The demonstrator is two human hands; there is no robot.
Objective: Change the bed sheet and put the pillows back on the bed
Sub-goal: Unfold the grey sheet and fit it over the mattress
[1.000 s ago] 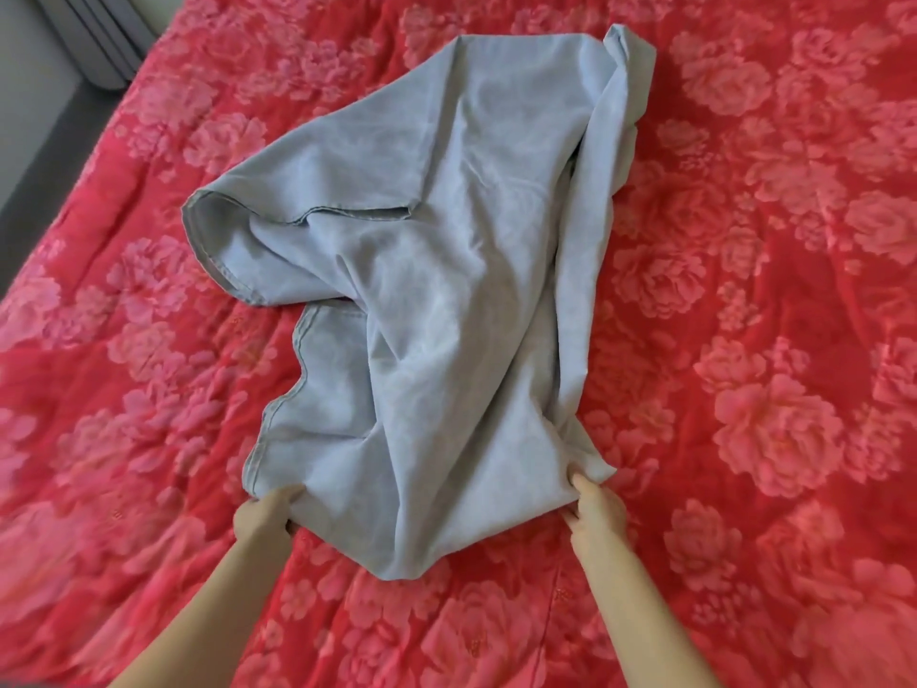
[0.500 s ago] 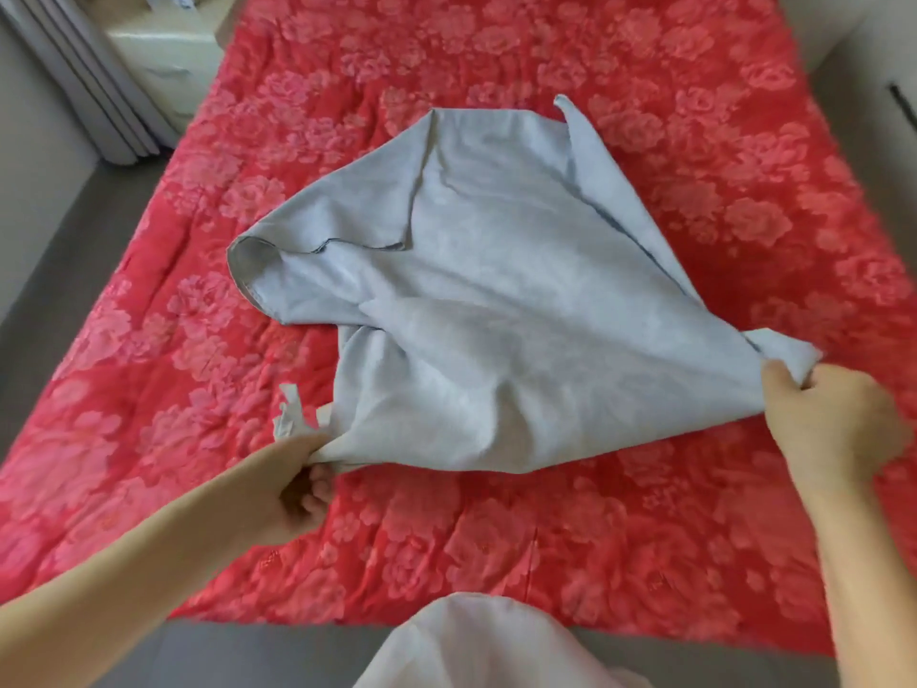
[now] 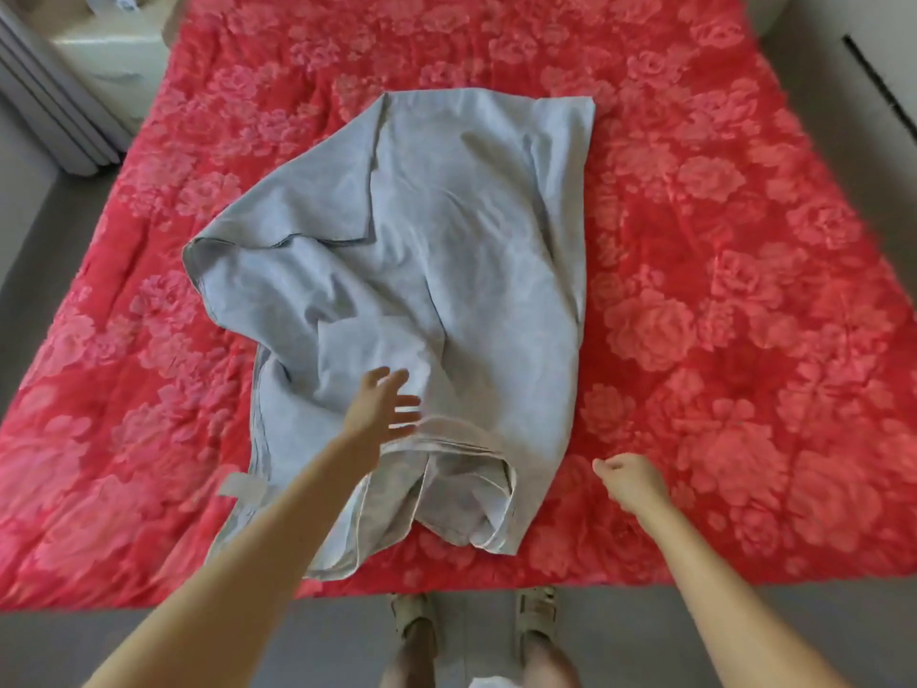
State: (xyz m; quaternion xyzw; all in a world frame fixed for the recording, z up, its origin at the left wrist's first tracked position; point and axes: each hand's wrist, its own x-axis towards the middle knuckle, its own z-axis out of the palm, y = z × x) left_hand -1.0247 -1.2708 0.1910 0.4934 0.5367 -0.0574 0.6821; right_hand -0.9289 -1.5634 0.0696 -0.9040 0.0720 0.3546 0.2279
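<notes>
Smooth grey floor (image 3: pixel 49 652) borders the near and left edges of the red floral-covered bed (image 3: pixel 744 340). Cream boxy bedside cabinet (image 3: pixel 114 57) stands at its far-left corner, with pale ribbed vertical panels (image 3: pixel 44 106) beside it. White wall panel with dark slot (image 3: pixel 873 81) at far right. Soft, even light.

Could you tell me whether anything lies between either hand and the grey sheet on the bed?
Nothing visible does. The left hand is spread over the grey sheet near its front fold. The right hand, curled and empty, is beside the sheet's near right corner, with only red floral cover between.
</notes>
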